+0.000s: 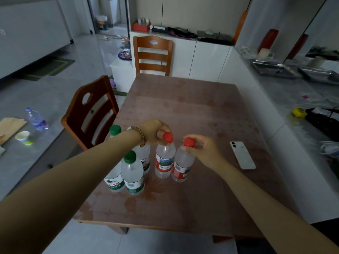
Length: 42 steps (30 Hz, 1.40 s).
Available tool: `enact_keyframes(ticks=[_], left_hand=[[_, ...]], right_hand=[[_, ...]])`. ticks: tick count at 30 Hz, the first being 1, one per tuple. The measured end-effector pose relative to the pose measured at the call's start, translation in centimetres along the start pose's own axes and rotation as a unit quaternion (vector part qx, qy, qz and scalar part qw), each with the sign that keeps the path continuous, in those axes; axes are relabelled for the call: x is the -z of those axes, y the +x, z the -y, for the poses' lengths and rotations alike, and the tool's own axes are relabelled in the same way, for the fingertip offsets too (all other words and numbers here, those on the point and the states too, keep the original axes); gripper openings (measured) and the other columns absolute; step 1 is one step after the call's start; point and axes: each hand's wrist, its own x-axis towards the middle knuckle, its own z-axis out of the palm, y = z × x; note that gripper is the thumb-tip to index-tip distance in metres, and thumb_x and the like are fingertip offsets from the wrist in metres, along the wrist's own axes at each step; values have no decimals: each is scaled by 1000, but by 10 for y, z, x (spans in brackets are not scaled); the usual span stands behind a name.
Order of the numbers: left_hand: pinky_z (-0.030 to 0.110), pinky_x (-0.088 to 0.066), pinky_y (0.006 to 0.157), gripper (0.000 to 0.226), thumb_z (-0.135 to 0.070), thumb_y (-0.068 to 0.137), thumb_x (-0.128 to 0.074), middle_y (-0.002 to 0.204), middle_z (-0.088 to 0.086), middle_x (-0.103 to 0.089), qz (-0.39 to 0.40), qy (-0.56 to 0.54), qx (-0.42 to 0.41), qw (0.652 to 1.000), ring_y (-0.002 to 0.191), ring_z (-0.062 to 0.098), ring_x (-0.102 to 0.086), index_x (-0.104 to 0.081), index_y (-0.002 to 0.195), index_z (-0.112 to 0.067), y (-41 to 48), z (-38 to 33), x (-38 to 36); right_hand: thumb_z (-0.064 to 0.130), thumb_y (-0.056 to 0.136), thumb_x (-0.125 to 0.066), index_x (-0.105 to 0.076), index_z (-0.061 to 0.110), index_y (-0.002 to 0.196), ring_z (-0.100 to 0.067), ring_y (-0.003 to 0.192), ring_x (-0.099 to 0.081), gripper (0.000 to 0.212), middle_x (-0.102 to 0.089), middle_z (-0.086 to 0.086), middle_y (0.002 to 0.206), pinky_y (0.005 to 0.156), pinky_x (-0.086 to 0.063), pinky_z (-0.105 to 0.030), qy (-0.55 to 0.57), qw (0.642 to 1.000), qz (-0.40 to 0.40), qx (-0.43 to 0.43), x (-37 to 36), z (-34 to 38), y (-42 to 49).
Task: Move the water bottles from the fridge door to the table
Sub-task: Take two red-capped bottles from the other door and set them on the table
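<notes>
Two red-capped water bottles stand side by side on the brown table point(192, 110). My left hand point(156, 132) pinches the neck of the left red-capped bottle point(164, 160) just under its cap. My right hand point(203, 149) grips the neck of the right red-capped bottle point(182, 167). Both bottles rest upright on the tabletop. To their left stand three green-capped bottles: one in front point(132, 173), one at the far left point(113, 177) partly behind my left forearm, and one behind point(144, 154) mostly hidden by my wrist. The fridge is out of view.
A white phone point(242, 155) lies on the table right of my right hand. One wooden chair point(91, 112) stands at the table's left side, another point(153, 55) at its far end. A white counter point(297, 99) runs along the right. A side surface at left holds a bottle point(36, 119) and a cup point(23, 137).
</notes>
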Motion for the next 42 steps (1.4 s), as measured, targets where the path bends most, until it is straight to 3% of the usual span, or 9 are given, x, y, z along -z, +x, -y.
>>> enact_keyframes(ticks=[8, 25, 31, 35, 38, 42], left_hand=[[29, -39, 100, 43, -20, 79, -70, 123, 3, -63, -13, -24, 19, 999, 115, 17, -57, -60, 120, -13, -7, 10, 5], [28, -38, 100, 43, -21, 79, -70, 121, 2, -62, -44, -71, 43, 996, 115, 17, -55, -57, 119, -17, -9, 17, -4], [35, -39, 104, 52, -37, 86, -60, 137, -1, -49, -82, -57, 70, 993, 125, 20, -45, -45, 132, -21, -36, 21, 1], [33, -37, 103, 49, -37, 92, -50, 143, 2, -43, -107, -56, 76, 990, 127, 20, -46, -40, 137, -22, -65, 24, 9], [34, -34, 104, 60, -50, 91, -43, 146, 4, -40, -105, -42, 64, 992, 128, 22, -44, -34, 141, -19, -84, 23, 14], [35, -34, 105, 68, -55, 90, -40, 145, 5, -41, -81, 18, 18, 996, 128, 23, -43, -26, 144, -18, -101, 31, 16]], right_hand=[[11, 69, -80, -68, 22, 99, -17, 92, -67, 34, -70, -1, 99, 90, -52, -30, 34, 999, -19, 13, -12, 4, 7], [12, 75, -77, -63, 24, 101, -20, 103, -63, 32, -66, 2, 105, 96, -50, -37, 18, 1000, -13, 6, -20, 9, 11], [27, 81, -71, -46, 21, 133, -23, 122, -52, 58, -55, -5, 133, 104, -43, -42, -6, 998, -9, -54, -22, 12, 4], [40, 85, -64, -21, 20, 148, -25, 140, -30, 79, -27, -5, 155, 113, -31, -45, -69, 990, 4, -120, -22, 28, -9], [46, 87, -59, -16, 19, 149, -24, 143, -24, 80, -18, -5, 158, 113, -25, -39, -103, 985, -16, -140, -23, 46, -30], [48, 90, -53, -17, 19, 150, -23, 142, -27, 75, -20, -4, 157, 108, -28, -33, -155, 973, -28, -170, -31, 68, -69]])
